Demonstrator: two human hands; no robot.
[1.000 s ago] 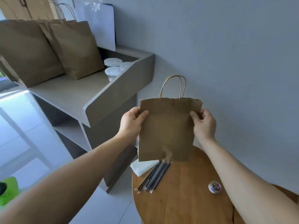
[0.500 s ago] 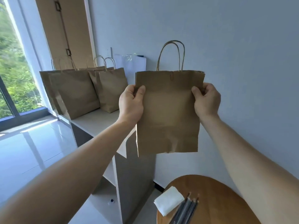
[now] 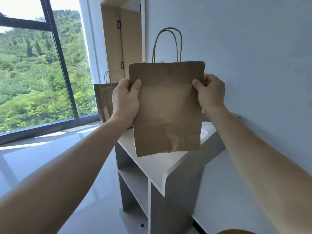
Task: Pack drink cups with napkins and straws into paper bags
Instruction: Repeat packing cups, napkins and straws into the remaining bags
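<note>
I hold a flat, folded brown paper bag [image 3: 167, 107] upright in front of me, its twisted handles pointing up. My left hand [image 3: 125, 100] grips its left edge near the top, thumb on the front. My right hand [image 3: 210, 92] pinches the right edge at the same height. The bag's mouth is closed flat. A clear cup lid [image 3: 206, 130] peeks out behind the bag's right side on the shelf. Napkins and straws are out of view.
A grey shelf unit [image 3: 157, 168] stands against the wall below the bag, with several more brown paper bags [image 3: 105, 102] standing at its far end. The rim of a round wooden table [image 3: 236, 231] shows at the bottom. A large window [image 3: 37, 68] is on the left.
The bag has risen with both hands and my view has tilted upward. The wooden table with the napkin and straws has dropped almost out of view.
</note>
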